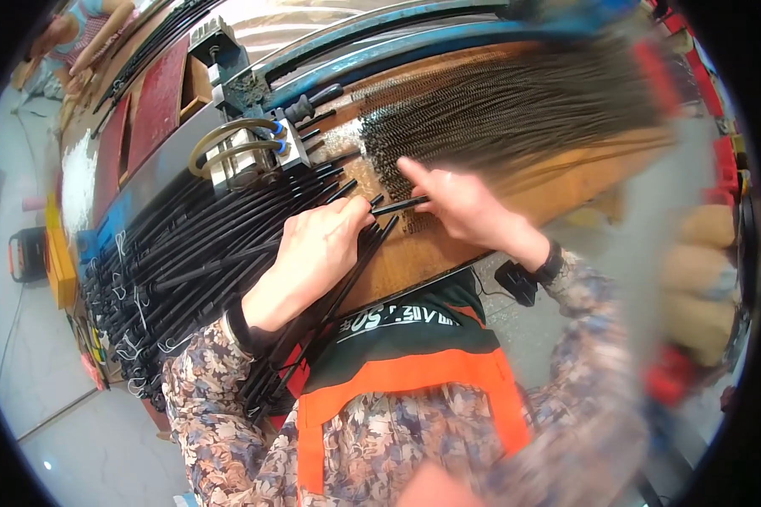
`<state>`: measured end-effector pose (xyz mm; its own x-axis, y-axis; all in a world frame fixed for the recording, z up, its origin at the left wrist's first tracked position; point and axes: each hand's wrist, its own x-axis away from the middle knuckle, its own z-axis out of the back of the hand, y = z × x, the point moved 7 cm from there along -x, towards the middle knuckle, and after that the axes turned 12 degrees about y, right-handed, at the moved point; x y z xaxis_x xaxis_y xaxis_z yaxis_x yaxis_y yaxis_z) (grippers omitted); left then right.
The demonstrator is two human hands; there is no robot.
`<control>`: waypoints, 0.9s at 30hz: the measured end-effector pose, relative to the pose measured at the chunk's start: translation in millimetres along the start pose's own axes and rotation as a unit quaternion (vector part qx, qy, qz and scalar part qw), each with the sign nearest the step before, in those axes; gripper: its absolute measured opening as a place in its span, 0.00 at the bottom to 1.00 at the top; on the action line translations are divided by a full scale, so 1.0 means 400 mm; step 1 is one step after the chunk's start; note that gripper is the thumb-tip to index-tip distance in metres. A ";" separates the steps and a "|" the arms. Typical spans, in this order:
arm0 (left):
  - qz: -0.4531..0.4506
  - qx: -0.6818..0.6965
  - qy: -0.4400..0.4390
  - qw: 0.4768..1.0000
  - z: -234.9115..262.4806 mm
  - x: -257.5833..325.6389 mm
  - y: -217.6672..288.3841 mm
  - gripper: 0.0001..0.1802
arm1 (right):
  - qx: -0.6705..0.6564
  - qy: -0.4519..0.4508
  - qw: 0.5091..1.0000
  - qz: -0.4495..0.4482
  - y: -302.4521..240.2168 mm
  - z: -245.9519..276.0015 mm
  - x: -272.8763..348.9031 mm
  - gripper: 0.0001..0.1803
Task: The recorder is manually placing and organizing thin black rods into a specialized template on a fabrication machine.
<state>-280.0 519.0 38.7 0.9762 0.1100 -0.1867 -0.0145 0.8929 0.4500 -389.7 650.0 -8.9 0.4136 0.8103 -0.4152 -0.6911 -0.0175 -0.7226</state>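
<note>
The left hand (pixel 317 245) is closed in a loose fist around a black tube (pixel 397 205), holding its tip level and pointed toward the bench so the end can be steered. The right hand (pixel 461 203) meets that tip with thumb and fingers pinched narrow on it, the index finger stretched up against the row of dark coiled springs (pixel 499 110), probably to steady or pick one out. The tube comes off a large fan of black tubes (pixel 186 262), tied with white cords, that lies across the wooden bench (pixel 414 253) within easy reach of the left arm. Behind them sits a metal fitting with curved hoses (pixel 237 144). The right third of the view is smeared by motion blur, so the far ends of the springs and the things there cannot be made out; the tube's tip is largely hidden by the fingers.
</note>
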 end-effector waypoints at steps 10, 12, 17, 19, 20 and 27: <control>-0.042 -0.011 0.030 0.999 0.004 -0.013 0.022 0.04 | 0.012 -0.024 1.000 -0.006 -0.007 0.028 0.006 0.36; -0.056 -0.024 0.016 0.998 -0.004 -0.003 0.029 0.04 | 0.080 -0.078 0.993 0.038 -0.019 0.002 0.009 0.38; -0.048 -0.047 0.000 0.998 0.015 -0.015 0.040 0.03 | 0.201 -0.098 0.970 0.100 -0.048 0.000 -0.001 0.42; -0.028 0.013 -0.002 1.000 0.022 -0.036 0.031 0.04 | 0.130 -0.087 0.985 0.073 -0.027 0.002 0.005 0.43; -0.022 0.042 -0.047 0.998 0.007 -0.045 0.028 0.05 | 0.055 -0.078 0.994 0.046 -0.017 0.008 0.006 0.45; -0.016 0.084 -0.015 0.996 0.014 -0.053 0.024 0.08 | -0.094 0.034 0.995 -0.014 -0.015 0.064 0.004 0.45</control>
<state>-299.8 522.8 51.8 0.9816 0.0673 -0.1786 0.0507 0.8103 0.5839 -400.0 666.5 8.9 0.4746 0.7703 -0.4259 -0.5586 -0.1104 -0.8221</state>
